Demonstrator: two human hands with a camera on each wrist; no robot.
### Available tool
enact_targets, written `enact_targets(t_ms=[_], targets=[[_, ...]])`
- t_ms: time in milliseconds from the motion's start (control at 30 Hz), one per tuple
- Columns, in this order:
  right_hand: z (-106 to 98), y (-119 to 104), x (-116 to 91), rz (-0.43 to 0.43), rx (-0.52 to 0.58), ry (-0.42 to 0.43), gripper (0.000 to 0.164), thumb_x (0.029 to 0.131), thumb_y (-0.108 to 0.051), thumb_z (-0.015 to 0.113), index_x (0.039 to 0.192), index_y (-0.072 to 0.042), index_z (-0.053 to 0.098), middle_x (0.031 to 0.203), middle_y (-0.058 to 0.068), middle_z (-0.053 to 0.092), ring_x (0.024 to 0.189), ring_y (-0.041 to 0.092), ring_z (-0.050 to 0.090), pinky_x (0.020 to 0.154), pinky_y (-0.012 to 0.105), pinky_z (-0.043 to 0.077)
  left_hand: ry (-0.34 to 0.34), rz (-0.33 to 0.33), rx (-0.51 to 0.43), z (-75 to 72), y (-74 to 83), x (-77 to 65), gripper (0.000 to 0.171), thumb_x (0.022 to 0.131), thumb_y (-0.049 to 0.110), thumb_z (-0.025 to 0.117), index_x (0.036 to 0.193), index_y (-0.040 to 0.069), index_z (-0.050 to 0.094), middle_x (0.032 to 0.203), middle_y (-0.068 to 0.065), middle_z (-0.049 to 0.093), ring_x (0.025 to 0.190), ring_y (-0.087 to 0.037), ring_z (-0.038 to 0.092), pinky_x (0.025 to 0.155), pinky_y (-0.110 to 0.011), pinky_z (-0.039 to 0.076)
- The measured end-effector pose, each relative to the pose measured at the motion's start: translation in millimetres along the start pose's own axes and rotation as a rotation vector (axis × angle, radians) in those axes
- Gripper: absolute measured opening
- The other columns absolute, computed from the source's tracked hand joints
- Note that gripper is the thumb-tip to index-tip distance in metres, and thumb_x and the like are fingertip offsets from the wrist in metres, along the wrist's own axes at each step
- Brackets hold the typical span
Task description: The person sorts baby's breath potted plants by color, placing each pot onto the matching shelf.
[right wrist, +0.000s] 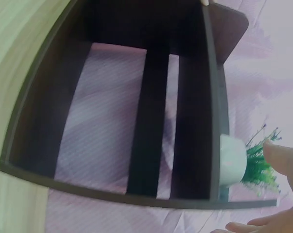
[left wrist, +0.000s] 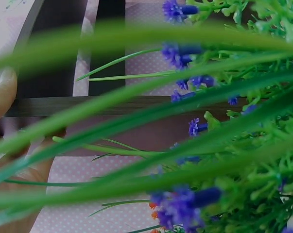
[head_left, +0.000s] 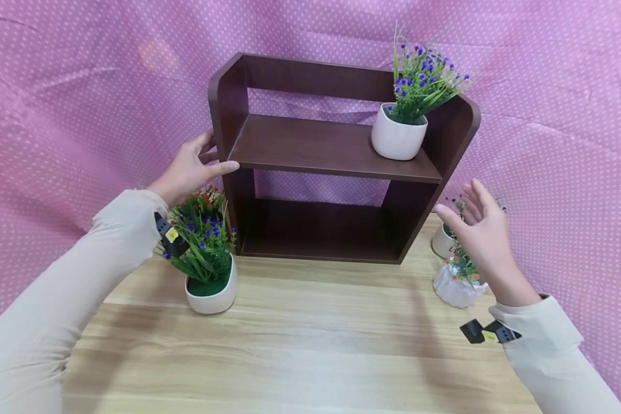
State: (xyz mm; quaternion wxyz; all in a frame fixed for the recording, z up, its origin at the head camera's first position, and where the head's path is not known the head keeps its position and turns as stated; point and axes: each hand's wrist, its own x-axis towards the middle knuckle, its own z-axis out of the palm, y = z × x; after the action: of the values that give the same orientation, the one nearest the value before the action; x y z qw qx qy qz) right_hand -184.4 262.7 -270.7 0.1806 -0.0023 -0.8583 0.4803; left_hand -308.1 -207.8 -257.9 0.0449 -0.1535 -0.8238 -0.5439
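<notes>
A dark brown two-tier shelf [head_left: 310, 144] stands on the wooden table. My left hand [head_left: 191, 164] grips its left side panel, thumb over the front edge at the upper board and fingers around the outside. A white pot [head_left: 398, 135] with purple flowers sits at the right end of the upper board. My right hand [head_left: 478, 230] is held in the air right of the shelf, fingers spread and holding nothing. Below my left wrist stands another white pot [head_left: 214, 293] with purple flowers; its leaves [left wrist: 185, 141] cross most of the left wrist view.
At the right, partly behind my right hand, stand a small pale pot [head_left: 443, 242] and a white ridged pot [head_left: 457, 290] with orange flowers. Red flowers [head_left: 204, 199] show behind the left plant. A pink dotted cloth [head_left: 108, 86] hangs around the wooden table [head_left: 300, 345].
</notes>
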Motion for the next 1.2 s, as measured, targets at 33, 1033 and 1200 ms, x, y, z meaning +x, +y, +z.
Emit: enact_targets(t_ms=[33, 1033, 1200], targets=[[-2.1, 3.5, -1.8, 0.000, -0.002, -0.001, 0.088, 0.091, -0.031, 0.067, 0.155, -0.010, 0.010, 0.157, 0.016, 0.022, 0.143, 0.027, 0.024, 0.116, 0.038, 0.026, 0.000, 0.000, 0.001, -0.1, 0.3, 0.3, 0.086, 0.087, 0.023, 0.073, 0.154, 0.019, 0.019, 0.154, -0.012, 0.031, 0.138, -0.033, 0.035, 0.110, -0.047, 0.036], [-80.2, 106.7, -65.5, 0.170, -0.057, 0.104, 0.077, 0.096, -0.021, 0.058, 0.155, -0.018, 0.008, 0.160, 0.000, 0.014, 0.144, 0.009, 0.019, 0.106, 0.008, 0.027, -0.003, 0.003, 0.000, 1.1, -2.3, -0.2, 0.086, 0.087, 0.023, 0.072, 0.154, 0.019, 0.019, 0.154, -0.012, 0.031, 0.137, -0.033, 0.036, 0.109, -0.048, 0.037], [-82.4, 123.4, -72.5, 0.207, -0.099, 0.068, 0.078, 0.097, -0.026, 0.056, 0.154, -0.020, 0.004, 0.160, 0.000, 0.008, 0.146, 0.012, 0.013, 0.107, 0.011, 0.025, 0.001, 0.001, -0.005, 1.0, -2.0, 0.4, 0.087, 0.087, 0.023, 0.072, 0.154, 0.019, 0.018, 0.155, -0.011, 0.030, 0.138, -0.032, 0.034, 0.110, -0.046, 0.036]])
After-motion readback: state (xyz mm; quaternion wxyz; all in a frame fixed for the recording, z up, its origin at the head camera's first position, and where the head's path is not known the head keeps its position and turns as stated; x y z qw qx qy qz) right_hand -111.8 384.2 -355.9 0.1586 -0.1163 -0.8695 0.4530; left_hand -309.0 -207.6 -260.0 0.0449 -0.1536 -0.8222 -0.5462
